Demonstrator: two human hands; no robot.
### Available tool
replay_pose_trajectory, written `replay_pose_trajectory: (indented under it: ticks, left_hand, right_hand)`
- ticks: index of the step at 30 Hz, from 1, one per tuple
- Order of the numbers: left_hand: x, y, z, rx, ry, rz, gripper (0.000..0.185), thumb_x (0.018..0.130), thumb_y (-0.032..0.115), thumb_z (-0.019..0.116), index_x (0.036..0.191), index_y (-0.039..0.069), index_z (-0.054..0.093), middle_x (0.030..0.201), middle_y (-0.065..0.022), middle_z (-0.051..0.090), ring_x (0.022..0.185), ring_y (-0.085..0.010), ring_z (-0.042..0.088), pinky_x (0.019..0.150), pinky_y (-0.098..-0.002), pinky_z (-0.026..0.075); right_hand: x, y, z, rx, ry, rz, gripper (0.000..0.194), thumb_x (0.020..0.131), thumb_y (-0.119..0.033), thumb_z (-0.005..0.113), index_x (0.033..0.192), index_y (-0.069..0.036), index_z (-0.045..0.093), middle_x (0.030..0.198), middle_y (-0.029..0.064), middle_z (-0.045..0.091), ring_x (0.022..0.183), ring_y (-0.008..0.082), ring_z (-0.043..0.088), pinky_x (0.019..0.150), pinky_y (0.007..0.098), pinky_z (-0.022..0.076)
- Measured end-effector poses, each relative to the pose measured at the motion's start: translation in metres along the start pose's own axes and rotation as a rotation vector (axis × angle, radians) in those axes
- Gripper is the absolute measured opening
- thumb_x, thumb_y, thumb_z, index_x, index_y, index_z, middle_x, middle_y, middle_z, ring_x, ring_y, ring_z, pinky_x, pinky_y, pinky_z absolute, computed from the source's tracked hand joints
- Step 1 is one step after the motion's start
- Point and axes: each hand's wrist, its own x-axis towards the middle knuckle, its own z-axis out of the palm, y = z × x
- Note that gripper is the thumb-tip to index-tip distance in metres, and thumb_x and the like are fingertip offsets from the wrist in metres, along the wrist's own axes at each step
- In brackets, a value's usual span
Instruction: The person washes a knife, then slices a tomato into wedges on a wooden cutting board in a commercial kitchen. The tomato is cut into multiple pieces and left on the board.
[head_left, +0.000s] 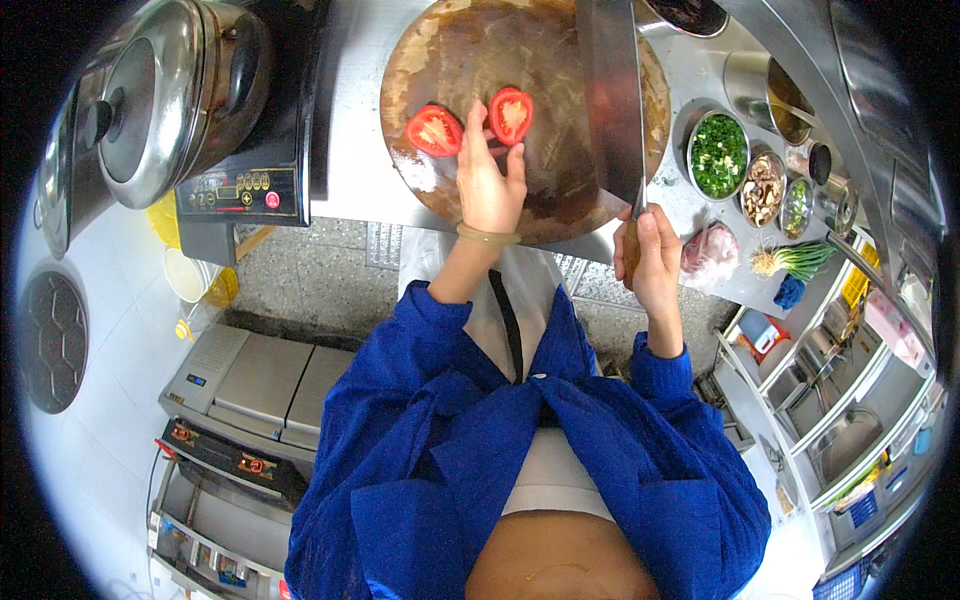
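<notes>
My left hand (489, 187), with a bangle on its wrist, is over the round wooden chopping board (465, 45). Its fingers are spread between two cut tomato halves, both with the cut face up. The fingertips and thumb are at the lower left edge of the right tomato half (512, 116); whether they touch it is unclear. Just left of the fingers lies the other tomato half (433, 131). My right hand (654, 251) grips the wooden handle of a cleaver (615, 97). Its broad blade extends away from me over the board's right side.
An induction cooker (244, 191) carries a lidded steel pot (180, 97) at left. Right of the board are a bowl of chopped green onion (718, 154), a bowl of sliced mushrooms (763, 189), a plastic bag (709, 251) and scallions (799, 260). Steel shelving (750, 375) stands at far right.
</notes>
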Motion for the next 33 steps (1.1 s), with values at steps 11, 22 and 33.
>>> replay_pose_trajectory:
  ticks: [11, 22, 33]
  left_hand:
    - [0.018, 0.000, -0.003, 0.197, 0.038, 0.150, 0.035, 0.087, 0.003, 0.058, 0.122, -0.001, 0.054, 0.103, -0.0228, 0.064, 0.091, -0.0265, 0.066, 0.077, -0.0332, 0.051]
    - [0.028, 0.000, 0.009, 0.039, 0.065, -0.007, 0.026, 0.090, 0.004, 0.050, 0.115, -0.003, 0.057, 0.103, -0.0263, 0.062, 0.094, -0.0385, 0.062, 0.081, -0.0402, 0.049]
    - [0.036, -0.008, 0.012, 0.117, 0.122, 0.152, 0.025, 0.091, 0.003, 0.051, 0.115, -0.001, 0.059, 0.100, -0.0184, 0.064, 0.081, -0.0228, 0.067, 0.071, -0.0298, 0.055]
  right_hand:
    - [0.002, 0.003, -0.004, -0.153, -0.041, 0.054, 0.033, 0.101, -0.031, 0.036, 0.098, -0.003, 0.052, 0.054, 0.0001, 0.045, 0.039, 0.0053, 0.037, 0.037, 0.0185, 0.0274]
    - [0.020, -0.009, -0.001, -0.268, -0.065, 0.081, 0.030, 0.099, -0.027, 0.043, 0.094, 0.000, 0.056, 0.052, -0.0008, 0.046, 0.042, 0.0064, 0.043, 0.041, 0.0228, 0.0340]
    - [0.030, -0.014, -0.005, -0.414, -0.147, 0.055, 0.031, 0.101, -0.026, 0.039, 0.095, 0.000, 0.055, 0.054, -0.0021, 0.045, 0.043, 0.0050, 0.041, 0.041, 0.0208, 0.0326]
